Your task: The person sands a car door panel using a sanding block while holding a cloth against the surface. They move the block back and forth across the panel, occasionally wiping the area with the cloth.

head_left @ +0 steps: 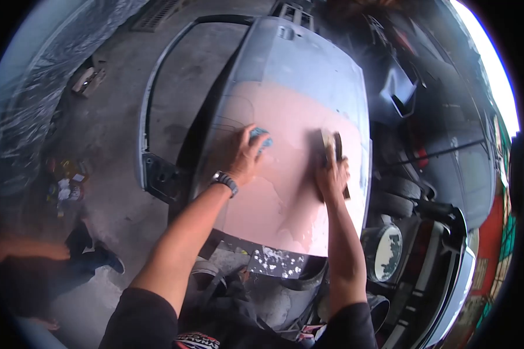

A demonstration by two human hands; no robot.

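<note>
Your right hand [332,178] curls, partly closed, around a long block [338,143] that looks light, stiff and best gripped along its back, while your left hand [244,161], fingers loosely bent, holds a soft-looking blue cloth [261,139] against the pink, probably slick panel [285,166].

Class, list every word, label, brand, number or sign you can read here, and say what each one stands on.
"YNAL": black shirt, chest print; the word seems cut off.
Second line of that print: too blurred to read.
Watch: no readable figures.
Littered items on the floor: too small and blurred.
No other text is readable.
</note>
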